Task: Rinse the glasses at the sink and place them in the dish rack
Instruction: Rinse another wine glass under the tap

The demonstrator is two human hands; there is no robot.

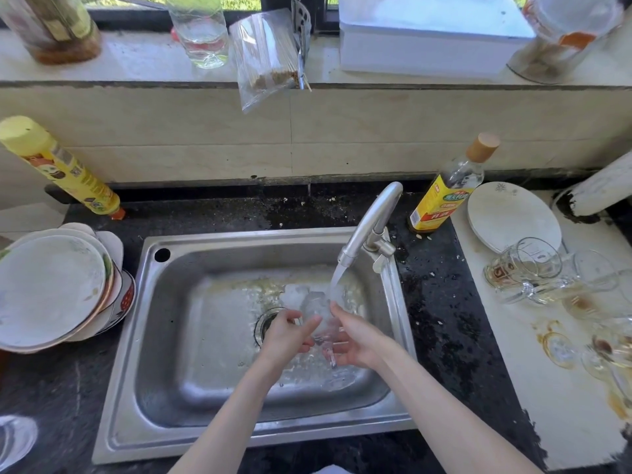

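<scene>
At the centre of the frame, a person holds a clear glass (316, 314) over a steel sink (150, 336), under water running from the tap (371, 222) mounted at the sink's upper right corner. The left hand (285, 336) curls its fingers around the glass from the left, while the right hand (355, 340) cups it from the right with its thumb along the side, so both hands are wrapped on the glass, just above the drain (265, 323). Water spills from the bottom of the glass into the basin. At the right edge of the frame, several unwashed glasses (554, 278) lie tipped together on a pale board (533, 388) marked with brown rings (some of them blurred by the wide lens), with a white plate (509, 217) just above them. A stack of plates (54, 289) sits at the left of the frame beside the sink. A yellow spray can (58, 165) leans at the upper left, and a bottle with a yellow label (448, 189) stands just right of the tap. On the sill along the top, a plastic bag of skewers (266, 59) hangs over the ledge beside a clear plastic bottle (201, 32).
</scene>
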